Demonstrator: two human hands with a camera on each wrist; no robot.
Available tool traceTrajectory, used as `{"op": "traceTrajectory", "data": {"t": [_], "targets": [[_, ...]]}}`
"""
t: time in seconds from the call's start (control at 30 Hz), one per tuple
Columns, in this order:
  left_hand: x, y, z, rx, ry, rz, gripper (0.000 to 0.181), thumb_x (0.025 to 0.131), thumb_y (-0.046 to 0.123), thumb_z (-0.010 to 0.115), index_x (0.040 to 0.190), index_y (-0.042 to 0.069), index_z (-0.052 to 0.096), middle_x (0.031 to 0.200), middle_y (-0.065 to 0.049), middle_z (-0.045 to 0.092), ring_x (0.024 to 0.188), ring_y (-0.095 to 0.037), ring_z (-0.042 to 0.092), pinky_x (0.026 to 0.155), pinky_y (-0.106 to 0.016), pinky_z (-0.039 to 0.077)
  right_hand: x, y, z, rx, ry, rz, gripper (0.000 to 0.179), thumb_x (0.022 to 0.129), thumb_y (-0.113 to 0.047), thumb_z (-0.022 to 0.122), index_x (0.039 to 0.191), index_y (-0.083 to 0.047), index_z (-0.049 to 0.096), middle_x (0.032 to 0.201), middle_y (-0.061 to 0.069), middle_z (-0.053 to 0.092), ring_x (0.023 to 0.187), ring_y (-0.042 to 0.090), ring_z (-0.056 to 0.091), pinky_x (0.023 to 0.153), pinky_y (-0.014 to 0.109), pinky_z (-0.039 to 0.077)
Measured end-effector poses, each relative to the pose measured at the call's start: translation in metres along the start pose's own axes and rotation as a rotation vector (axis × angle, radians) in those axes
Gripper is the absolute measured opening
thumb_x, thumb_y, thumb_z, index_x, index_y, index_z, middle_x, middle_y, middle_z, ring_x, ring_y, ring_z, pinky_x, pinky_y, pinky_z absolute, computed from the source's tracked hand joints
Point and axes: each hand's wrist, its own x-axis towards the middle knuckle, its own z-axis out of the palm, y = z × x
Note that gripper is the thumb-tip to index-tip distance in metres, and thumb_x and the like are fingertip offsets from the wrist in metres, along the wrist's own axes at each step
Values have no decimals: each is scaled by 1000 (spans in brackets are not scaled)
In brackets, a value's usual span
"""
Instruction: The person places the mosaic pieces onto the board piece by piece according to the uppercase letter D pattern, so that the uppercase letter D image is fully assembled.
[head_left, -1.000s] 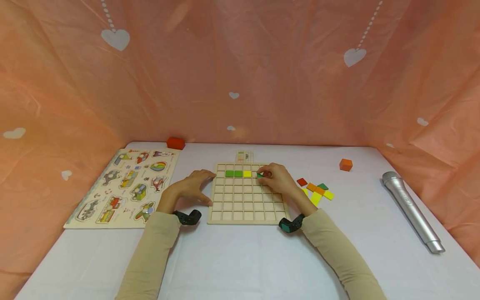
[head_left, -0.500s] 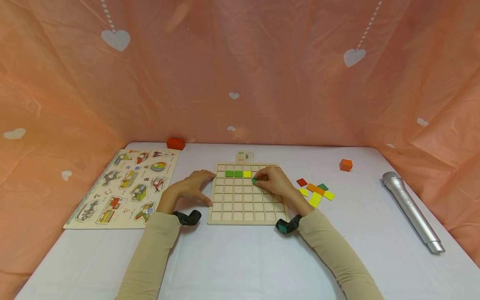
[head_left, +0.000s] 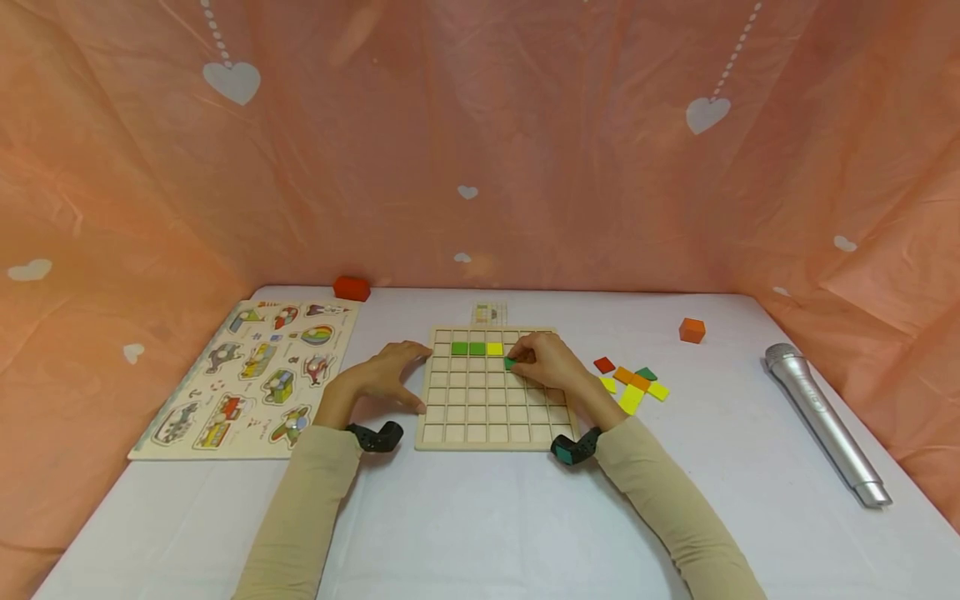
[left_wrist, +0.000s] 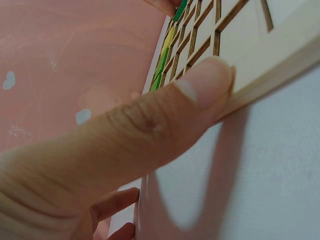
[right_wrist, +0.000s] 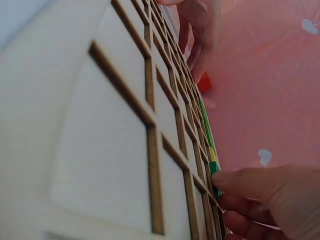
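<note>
A wooden grid board point(head_left: 454, 413) lies flat on the table, with two light green square tiles point(head_left: 468, 348) and a yellow tile point(head_left: 495, 348) side by side in its second row from the back. My right hand point(head_left: 551, 362) is over the board's right half and pinches a dark green tile point(head_left: 510, 364) between thumb and fingers, close over the grid just in front of the yellow tile. At the board's left edge my left hand point(head_left: 380, 374) rests with fingers spread; in the left wrist view its thumb point(left_wrist: 205, 82) presses on the border.
Several loose yellow, orange, red and green pieces point(head_left: 632, 398) lie right of the board. A small pattern card point(head_left: 490, 313) sits behind it. Left is a picture puzzle board point(head_left: 294, 354); a red block point(head_left: 352, 288), an orange cube point(head_left: 692, 331) and a silver microphone point(head_left: 825, 425) stand farther out.
My right hand has moved slightly left and toward me with the dark green tile, then held nearly still. The left hand has stayed at the board's edge.
</note>
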Motion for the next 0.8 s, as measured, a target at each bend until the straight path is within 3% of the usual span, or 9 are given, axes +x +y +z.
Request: {"op": "traceTrajectory", "data": {"t": [0.5, 0.67, 0.8], "targets": [[0, 1, 1, -1, 2, -16, 92, 65, 33, 84, 138, 2, 39, 144, -19, 36, 134, -37, 27, 111, -52, 23, 1, 0, -2, -41, -17, 6, 15, 83, -9, 69, 95, -1, 69, 85, 5, 68, 76, 15, 61, 70, 27, 52], [-1, 2, 1, -4, 0, -16, 92, 65, 33, 84, 138, 2, 39, 144, -19, 36, 133, -37, 27, 111, -52, 23, -5, 7, -16, -26, -10, -26, 23, 85, -8, 65, 106, 0, 67, 89, 8, 68, 79, 17, 62, 71, 30, 52], [-1, 1, 1, 2, -3, -20, 92, 65, 34, 84, 139, 3, 38, 144, -18, 36, 134, -37, 27, 111, -51, 23, -16, 20, -36, -48, 44, -46, 20, 84, -5, 66, 103, 1, 67, 88, 10, 66, 78, 20, 60, 69, 32, 52]]}}
